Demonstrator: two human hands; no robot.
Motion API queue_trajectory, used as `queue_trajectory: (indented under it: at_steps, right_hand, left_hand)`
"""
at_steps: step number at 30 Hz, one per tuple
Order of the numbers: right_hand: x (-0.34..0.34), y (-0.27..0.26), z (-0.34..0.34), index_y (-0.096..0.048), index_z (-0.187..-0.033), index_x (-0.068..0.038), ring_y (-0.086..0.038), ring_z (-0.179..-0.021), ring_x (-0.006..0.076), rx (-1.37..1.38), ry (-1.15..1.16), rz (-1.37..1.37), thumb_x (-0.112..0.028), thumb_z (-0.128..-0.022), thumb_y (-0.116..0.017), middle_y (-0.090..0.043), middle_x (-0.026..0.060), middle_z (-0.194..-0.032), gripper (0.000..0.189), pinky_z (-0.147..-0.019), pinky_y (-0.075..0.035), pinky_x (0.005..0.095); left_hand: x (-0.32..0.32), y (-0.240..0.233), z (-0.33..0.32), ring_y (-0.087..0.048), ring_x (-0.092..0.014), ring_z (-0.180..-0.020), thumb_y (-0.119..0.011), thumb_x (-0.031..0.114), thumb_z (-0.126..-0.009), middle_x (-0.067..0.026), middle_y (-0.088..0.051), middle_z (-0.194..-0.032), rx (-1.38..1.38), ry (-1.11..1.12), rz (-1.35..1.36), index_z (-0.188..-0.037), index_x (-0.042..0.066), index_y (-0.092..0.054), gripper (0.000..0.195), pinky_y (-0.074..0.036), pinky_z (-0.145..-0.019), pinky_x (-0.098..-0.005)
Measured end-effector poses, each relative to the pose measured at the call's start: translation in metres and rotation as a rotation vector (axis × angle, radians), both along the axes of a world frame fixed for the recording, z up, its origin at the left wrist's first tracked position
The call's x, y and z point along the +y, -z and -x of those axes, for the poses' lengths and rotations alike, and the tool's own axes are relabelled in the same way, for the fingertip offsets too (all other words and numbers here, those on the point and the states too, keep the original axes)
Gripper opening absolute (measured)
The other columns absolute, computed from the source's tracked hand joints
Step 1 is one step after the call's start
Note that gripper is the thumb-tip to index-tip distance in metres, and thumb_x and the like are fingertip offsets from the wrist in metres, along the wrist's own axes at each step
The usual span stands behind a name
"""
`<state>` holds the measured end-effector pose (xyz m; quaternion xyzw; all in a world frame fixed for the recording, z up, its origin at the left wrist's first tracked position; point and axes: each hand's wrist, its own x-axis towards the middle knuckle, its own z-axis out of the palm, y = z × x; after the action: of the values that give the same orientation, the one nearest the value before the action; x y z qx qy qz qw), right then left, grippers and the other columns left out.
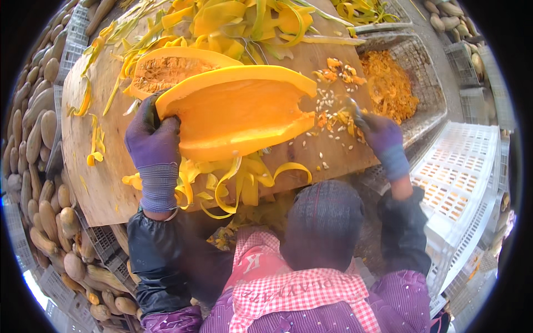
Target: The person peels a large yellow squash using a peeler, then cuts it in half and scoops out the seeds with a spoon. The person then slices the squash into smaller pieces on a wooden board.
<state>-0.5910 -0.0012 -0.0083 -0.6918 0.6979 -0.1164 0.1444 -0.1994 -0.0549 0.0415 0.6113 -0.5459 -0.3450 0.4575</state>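
Note:
In the head view my left hand (156, 135), in a purple glove with a grey cuff, grips the left end of a hollowed, peeled squash half (237, 112), its orange inside facing up. Behind it lies another squash half (170, 68) with stringy pulp inside. My right hand (381, 133), gloved alike, is closed on a metal tool (354, 109), probably a scoop, blurred and partly hidden by the fingers. The tool is just right of the held half, over scattered seeds and pulp (333, 106) on the wooden board (275, 179).
Peel strips (216, 21) heap at the board's far side, more hang at its near edge. A worn tub (433, 91) of pulp stands right of the board. White plastic crates (458, 166) stack at the right. Unpeeled squashes (41, 125) pile at the left.

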Motion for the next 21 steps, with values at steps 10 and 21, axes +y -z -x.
queue_trajectory:
  at_steps: [10, 21]
  right_hand:
    - [-0.016, -0.040, -0.049, -0.073, -0.105, -0.007, -0.065, -0.063, 0.0145, -0.768, -0.128, -0.286, -0.019, -0.096, -0.065, -0.070, 0.0059, -0.075, 0.017, -0.057, -0.050, 0.0283]
    - [-0.033, -0.051, -0.099, -0.073, -0.104, -0.002, -0.055, -0.060, 0.0068, -1.128, -0.168, -0.797, -0.033, -0.098, -0.064, -0.070, 0.0018, -0.079, 0.033, -0.052, -0.044, 0.0231]
  left_hand:
    - [0.003, -0.005, 0.005, -0.064, -0.011, -0.093, -0.056, -0.014, -0.081, -0.0051, -0.068, -0.106, -0.009, 0.037, 0.084, -0.122, -0.003, -0.066, 0.043, -0.051, -0.082, -0.0241]
    - [-0.006, -0.012, 0.014, -0.064, -0.008, -0.078, -0.057, -0.011, -0.080, -0.0026, -0.070, -0.092, -0.180, 0.158, 0.315, -0.120, 0.003, -0.069, 0.044, -0.053, -0.072, -0.0235]
